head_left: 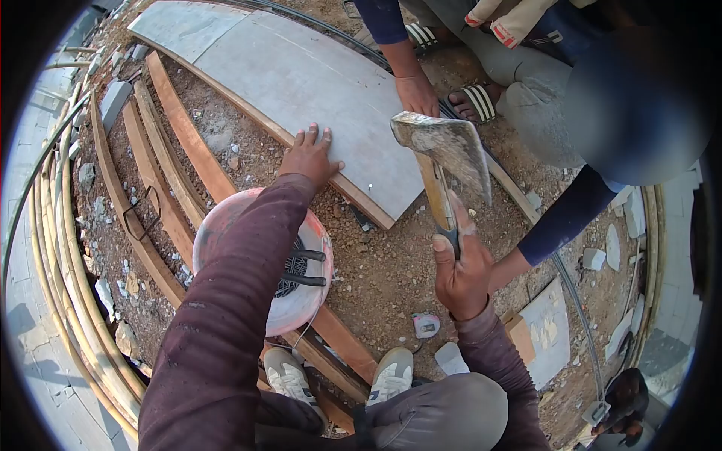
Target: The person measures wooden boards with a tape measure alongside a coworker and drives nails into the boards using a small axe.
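we brace the grey panel [301,83] with the left hand [307,156], which lies palm down over the near edge, fingers spread and thumb set apart. the right hand [462,274] wraps around the dark grip [450,234] of the adze [455,143], whose head is raised, in our view, across the panel's right-hand end. how high it stands over the surface we cannot tell.

we judge the step in hand to be steadying the panel while controlling the tool. for good results:

1. we press through the whole left palm, not the fingertips alone, so that the panel sits firm along its timber edging [361,201].
2. we hold the adze well down the grip, wrist straight, and check which face of the head points down.
3. we confirm the swing path first. the co-worker's hand [418,94] rests at the panel's far edge, close to the adze head in our view; the co-worker's other forearm [511,269] passes behind our right hand, its own hand hidden.
4. we mind the bucket [326,248] under our left forearm, with two black handles [304,280] standing in it, and the tape measure [426,325] on the soil near our shoes [391,376].

caution: a glancing stroke could reach a hand.
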A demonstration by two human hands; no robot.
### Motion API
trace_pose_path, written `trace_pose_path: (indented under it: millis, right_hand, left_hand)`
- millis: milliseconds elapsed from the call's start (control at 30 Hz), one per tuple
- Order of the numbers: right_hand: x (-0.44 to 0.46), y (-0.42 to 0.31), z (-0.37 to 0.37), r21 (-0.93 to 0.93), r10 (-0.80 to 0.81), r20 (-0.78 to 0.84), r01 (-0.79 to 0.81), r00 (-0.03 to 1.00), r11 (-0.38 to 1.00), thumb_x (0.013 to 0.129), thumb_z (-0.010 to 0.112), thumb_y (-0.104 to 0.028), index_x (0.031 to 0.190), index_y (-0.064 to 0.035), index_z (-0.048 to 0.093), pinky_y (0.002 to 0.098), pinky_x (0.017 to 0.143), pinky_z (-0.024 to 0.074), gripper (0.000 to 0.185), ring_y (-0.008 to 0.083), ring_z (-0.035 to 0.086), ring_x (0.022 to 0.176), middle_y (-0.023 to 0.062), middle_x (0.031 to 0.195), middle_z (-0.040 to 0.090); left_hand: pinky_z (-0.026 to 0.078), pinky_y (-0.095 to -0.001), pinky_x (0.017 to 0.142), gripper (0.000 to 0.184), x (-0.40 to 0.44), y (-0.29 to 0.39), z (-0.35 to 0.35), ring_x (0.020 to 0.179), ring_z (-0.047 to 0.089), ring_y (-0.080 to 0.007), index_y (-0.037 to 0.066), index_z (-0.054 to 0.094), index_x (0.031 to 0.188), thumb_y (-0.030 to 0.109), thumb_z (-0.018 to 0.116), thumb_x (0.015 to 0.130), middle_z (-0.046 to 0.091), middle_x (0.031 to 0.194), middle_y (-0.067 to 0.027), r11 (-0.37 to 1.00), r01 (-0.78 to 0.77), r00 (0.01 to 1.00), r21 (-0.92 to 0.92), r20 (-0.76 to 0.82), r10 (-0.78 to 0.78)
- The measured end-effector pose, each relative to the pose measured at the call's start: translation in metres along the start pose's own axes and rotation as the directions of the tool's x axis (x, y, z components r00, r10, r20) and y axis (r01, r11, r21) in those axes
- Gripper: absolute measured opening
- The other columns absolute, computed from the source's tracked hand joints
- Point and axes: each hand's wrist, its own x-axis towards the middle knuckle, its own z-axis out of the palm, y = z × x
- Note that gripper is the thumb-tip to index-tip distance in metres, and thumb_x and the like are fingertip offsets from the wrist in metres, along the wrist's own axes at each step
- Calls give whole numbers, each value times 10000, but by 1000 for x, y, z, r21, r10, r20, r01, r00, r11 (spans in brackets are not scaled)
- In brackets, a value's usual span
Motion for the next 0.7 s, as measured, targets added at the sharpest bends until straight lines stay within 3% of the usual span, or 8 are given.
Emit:
trace_pose_path:
  millis: [133, 200, 300, 433, 467, 533, 633, 700]
  right_hand:
    - [-15, 4, -2, 137, -96, -57, 103, 994, 985, 967, 626, -185, 1368, 90, 468, 395, 923, 525, 512, 389, 654, 1116, 269, 1251, 613]
    - [-20, 13, 14, -47, -157, -9, 157, 987, 986, 970, 615, -184, 1391, 31, 477, 413, 866, 544, 493, 390, 676, 1050, 261, 1182, 642]
    - [-20, 29, 37, -344, 460, 369, -341, 808, 875, 973, 604, -200, 1409, -44, 488, 428, 776, 545, 477, 407, 683, 939, 257, 1058, 667]
    - [-4, 8, 17, -105, 198, 165, -183, 966, 977, 972, 604, -200, 1419, -60, 473, 423, 718, 530, 486, 418, 669, 856, 256, 970, 662]
    - [1, 1, 13, -76, 7, 38, -5, 999, 997, 1012, 552, -281, 1361, 19, 484, 362, 615, 493, 465, 297, 653, 687, 198, 909, 670]
    - [0, -13, -1, 58, -77, -99, 83, 992, 995, 1016, 539, -327, 1324, 56, 488, 327, 589, 479, 494, 211, 622, 672, 155, 916, 667]
    - [-16, -3, 4, 273, -135, -187, 183, 973, 945, 1000, 553, -378, 1218, 62, 501, 356, 555, 472, 493, 241, 620, 650, 170, 895, 653]
    - [-29, 30, 26, -86, -205, -45, 201, 978, 976, 993, 567, -369, 1153, 50, 510, 410, 549, 480, 452, 330, 642, 639, 209, 844, 649]
  left_hand:
    - [353, -498, 1145, 809, 6, 0, 4, 1485, 237, -333, 179, 252, 1564, 502, 615, 917, 219, 1621, -118, 999, 49, 998, 10, 39, -49]
    - [355, -497, 1145, 810, 6, 0, 2, 1484, 238, -331, 180, 255, 1563, 502, 619, 915, 220, 1621, -116, 998, 53, 997, 17, 49, -54]
    - [330, -430, 1161, 806, -1, 3, -9, 1449, 292, -401, 114, 280, 1550, 481, 615, 916, 246, 1594, -206, 999, 26, 999, -24, 42, -25]
    - [329, -434, 1162, 811, 2, 0, -4, 1449, 289, -404, 117, 278, 1551, 478, 622, 912, 246, 1594, -209, 1000, 8, 1000, -24, 7, -8]
    - [328, -433, 1163, 813, 2, 0, -3, 1450, 287, -404, 114, 277, 1551, 478, 622, 912, 246, 1593, -210, 1000, 9, 1000, -24, 10, -9]
    - [326, -430, 1164, 818, 1, 0, -3, 1451, 285, -405, 106, 275, 1551, 482, 621, 912, 246, 1593, -212, 1000, 9, 1000, -20, 19, -9]
    - [324, -425, 1165, 823, 2, 0, -5, 1450, 286, -405, 95, 276, 1549, 488, 619, 912, 248, 1591, -218, 1000, 8, 1000, -13, 23, -7]
    - [324, -422, 1165, 821, 1, 1, -4, 1449, 290, -405, 87, 282, 1545, 483, 622, 912, 251, 1588, -222, 1000, 5, 1000, -11, 19, -5]
